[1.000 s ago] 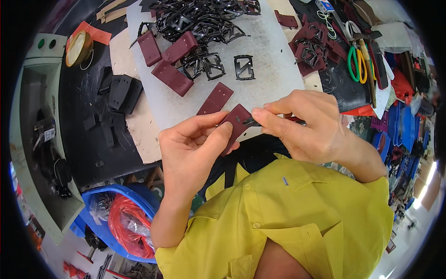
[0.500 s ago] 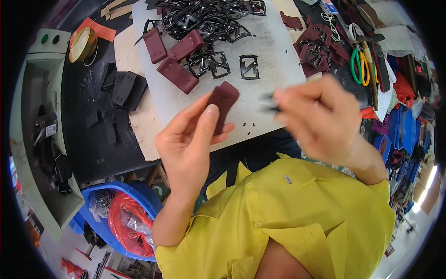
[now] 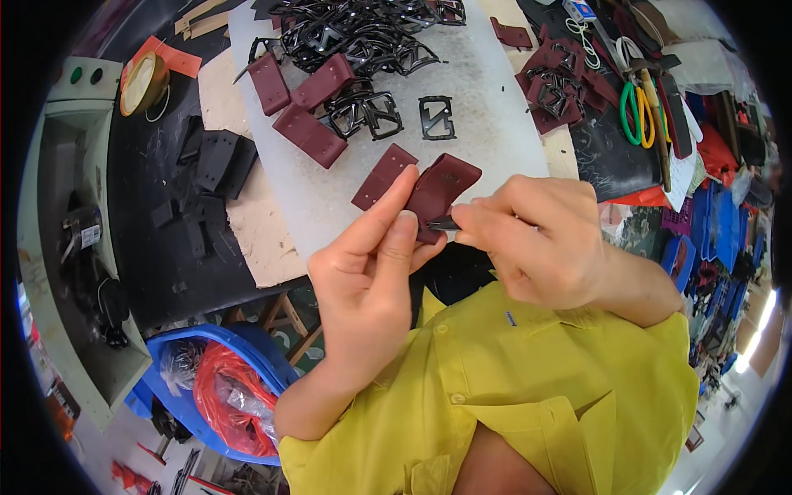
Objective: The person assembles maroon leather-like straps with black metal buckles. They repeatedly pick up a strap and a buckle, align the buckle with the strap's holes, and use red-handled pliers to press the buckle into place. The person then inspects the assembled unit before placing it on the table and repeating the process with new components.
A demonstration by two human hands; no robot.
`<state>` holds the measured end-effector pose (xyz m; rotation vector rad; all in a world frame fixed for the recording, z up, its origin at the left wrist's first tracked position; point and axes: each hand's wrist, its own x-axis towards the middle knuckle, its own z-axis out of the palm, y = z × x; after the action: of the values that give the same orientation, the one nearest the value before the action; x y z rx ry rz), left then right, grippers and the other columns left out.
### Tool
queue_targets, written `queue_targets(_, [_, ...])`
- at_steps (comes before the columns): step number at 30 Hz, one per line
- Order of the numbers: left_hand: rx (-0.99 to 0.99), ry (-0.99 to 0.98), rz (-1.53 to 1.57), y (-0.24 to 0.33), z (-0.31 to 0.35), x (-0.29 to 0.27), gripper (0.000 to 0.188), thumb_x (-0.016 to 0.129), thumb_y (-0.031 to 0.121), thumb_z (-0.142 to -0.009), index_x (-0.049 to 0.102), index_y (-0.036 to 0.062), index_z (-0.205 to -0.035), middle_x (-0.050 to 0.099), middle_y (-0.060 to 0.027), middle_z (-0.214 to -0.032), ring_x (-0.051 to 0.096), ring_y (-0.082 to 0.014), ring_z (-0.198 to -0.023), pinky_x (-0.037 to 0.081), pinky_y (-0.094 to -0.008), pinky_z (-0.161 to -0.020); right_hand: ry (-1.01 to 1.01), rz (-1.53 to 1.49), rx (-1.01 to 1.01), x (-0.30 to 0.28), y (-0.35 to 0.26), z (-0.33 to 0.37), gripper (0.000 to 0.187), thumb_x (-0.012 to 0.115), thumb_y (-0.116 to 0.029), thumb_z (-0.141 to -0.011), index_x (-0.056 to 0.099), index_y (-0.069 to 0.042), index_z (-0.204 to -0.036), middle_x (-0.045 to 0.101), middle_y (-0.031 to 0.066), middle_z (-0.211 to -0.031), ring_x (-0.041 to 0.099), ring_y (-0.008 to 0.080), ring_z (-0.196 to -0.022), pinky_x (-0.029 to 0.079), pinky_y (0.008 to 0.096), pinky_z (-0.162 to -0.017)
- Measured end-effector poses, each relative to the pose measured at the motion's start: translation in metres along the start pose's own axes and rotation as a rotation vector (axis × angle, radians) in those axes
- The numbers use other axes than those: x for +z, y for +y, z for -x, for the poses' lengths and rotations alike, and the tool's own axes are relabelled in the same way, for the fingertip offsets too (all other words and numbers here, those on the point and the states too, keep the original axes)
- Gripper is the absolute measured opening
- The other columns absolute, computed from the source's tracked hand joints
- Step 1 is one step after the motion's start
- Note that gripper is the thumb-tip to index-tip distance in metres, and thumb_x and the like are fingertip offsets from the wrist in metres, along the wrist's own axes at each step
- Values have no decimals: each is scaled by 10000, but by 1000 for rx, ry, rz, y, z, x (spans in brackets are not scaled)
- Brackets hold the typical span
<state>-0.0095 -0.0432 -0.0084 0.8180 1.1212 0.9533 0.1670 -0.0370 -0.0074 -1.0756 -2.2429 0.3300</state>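
Note:
My left hand (image 3: pixel 371 268) pinches a maroon leather strap piece (image 3: pixel 445 183), its curled upper end pointing away from me. A second maroon section (image 3: pixel 382 178) with small holes shows left of my forefinger. I cannot tell whether it joins the held piece. My right hand (image 3: pixel 544 239) is closed round a dark narrow-tipped tool (image 3: pixel 445 223) that looks like tweezers. Its tip meets the strap's lower right edge by my left fingertips. Beyond my hands, a single black metal buckle frame (image 3: pixel 436 118) lies on the white board (image 3: pixel 318 198).
Many black buckle frames (image 3: pixel 355 37) are heaped at the back, with maroon strap pieces (image 3: pixel 309 136) before them. More maroon pieces with buckles (image 3: pixel 557 95) lie right. Black straps (image 3: pixel 223 161) lie left. Green-handled scissors (image 3: pixel 631 115) are at right; a blue bin (image 3: pixel 165 379) stands below left.
My right hand has moved left, bringing the tool from clear of the strap to its edge. My left hand has shifted slightly right and tilted the strap.

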Motion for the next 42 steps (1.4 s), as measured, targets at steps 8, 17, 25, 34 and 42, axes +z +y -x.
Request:
queue_targets(8, [317,83,-447,-14,5,4,327,527,-100,-823,588,-26,-1136,676,-138,-878,618,-89,-738,486,-207,-694,-195,-276,341,-7,5,-11,127,674,-28,-721,653,-23,-846,553,71,-636,531,180,-495,385,266,-432])
queue_targets(17, [1159,-80,-999,-14,-21,-15,284,565,-84,-788,617,-46,-1064,629,-191,-1040,589,-328,-1036,457,-390,-909,-115,-1398,1048,-4,9,-14,226,624,-234,-860,611,-14,-809,638,61,-723,390,17,-427,360,198,-431])
queue_targets(25, [-70,-92,385,-12,-9,-23,144,569,56,-877,597,-43,-977,646,-151,-878,661,-207,-739,557,-276,-636,-122,-1468,1065,9,14,-2,230,626,-243,-862,597,-26,-794,527,0,-553,363,28,-400,255,197,-372])
queue_targets(34, [164,127,159,-21,-18,2,133,608,85,-861,610,-47,-878,630,-83,-751,579,-110,-587,462,-217,-544,9,-1011,868,4,4,-7,128,643,-143,-843,634,-19,-872,505,-57,-610,391,-12,-530,281,175,-457])
queue_targets(42, [974,127,-1244,-4,-81,15,244,721,103,-721,629,19,-931,599,-83,-763,551,-233,-695,436,-311,-608,274,58,692,-26,92,6,201,684,-164,-781,653,-32,-930,623,38,-725,515,75,-533,412,217,-517])
